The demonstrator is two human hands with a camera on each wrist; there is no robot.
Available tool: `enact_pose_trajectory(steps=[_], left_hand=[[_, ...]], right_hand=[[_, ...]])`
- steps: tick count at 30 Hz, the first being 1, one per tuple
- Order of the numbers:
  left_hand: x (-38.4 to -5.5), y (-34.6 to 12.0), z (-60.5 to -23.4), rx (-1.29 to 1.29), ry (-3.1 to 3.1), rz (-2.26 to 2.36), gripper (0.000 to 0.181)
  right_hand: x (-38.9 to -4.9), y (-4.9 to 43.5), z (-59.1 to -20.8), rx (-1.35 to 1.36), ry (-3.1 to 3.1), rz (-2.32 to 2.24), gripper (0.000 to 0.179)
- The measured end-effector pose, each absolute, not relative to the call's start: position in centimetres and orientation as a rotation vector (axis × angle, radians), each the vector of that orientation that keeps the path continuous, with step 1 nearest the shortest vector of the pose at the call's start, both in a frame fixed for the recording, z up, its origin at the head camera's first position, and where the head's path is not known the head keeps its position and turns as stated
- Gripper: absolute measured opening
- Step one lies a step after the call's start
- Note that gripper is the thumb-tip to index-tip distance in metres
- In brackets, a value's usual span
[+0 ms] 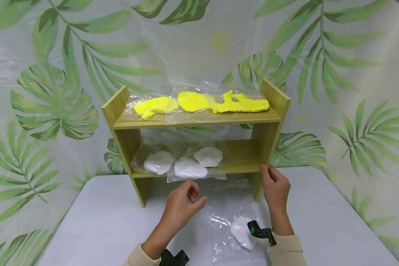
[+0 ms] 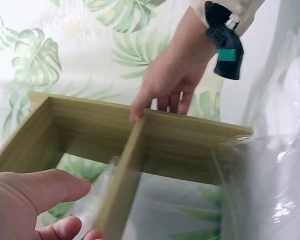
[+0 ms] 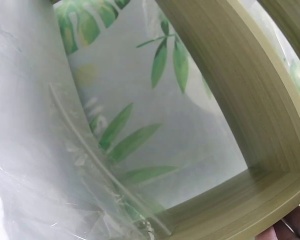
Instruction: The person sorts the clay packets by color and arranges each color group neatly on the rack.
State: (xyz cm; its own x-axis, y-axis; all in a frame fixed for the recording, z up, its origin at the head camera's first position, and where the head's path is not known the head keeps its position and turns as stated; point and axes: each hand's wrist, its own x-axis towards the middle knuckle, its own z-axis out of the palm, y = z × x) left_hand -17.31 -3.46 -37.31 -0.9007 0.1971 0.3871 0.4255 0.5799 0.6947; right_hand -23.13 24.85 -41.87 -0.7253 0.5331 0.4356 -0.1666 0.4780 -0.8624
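A two-tier wooden shelf [image 1: 199, 123] stands on the table. My right hand [image 1: 276, 188] holds its right side panel [image 1: 269, 136], with the thumb at the front edge near the lower board, as the left wrist view shows. My left hand [image 1: 183, 203] hovers before the lower board, fingers loosely bent and holding nothing. Just beyond it lie clear bags with soft white lumps [image 1: 190, 168] on the lower board [image 1: 242, 155]. Bagged yellow, clay-like lumps [image 1: 157, 106] lie along the top board [image 1: 196, 123]. Between my forearms, another bagged white lump [image 1: 241, 234] rests on the table.
The table [image 1: 96, 221] has a pale cover and spreads to both sides of the shelf. A leaf-patterned cloth [image 1: 199, 48] hangs behind it. Clear plastic film from the bag [image 3: 35, 150] fills the left of the right wrist view.
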Motion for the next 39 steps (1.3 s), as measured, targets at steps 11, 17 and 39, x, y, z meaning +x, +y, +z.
enact_pose_trajectory(steps=[11, 17, 39], left_hand=[[-16.7, -3.1, -41.5, -0.457, -2.632, -1.554, 0.023], [-16.7, -3.2, -42.9, -0.33, -2.628, -1.925, 0.024], [-16.0, -4.0, -46.4, -0.089, -2.606, -2.67, 0.034]], right_hand=[[-23.2, 24.8, -41.9, -0.303, -2.035, 1.295, 0.046], [-23.1, 24.7, -41.9, -0.312, -2.041, 1.308, 0.047], [-23.0, 24.7, -41.8, -0.315, -2.048, 1.27, 0.042]])
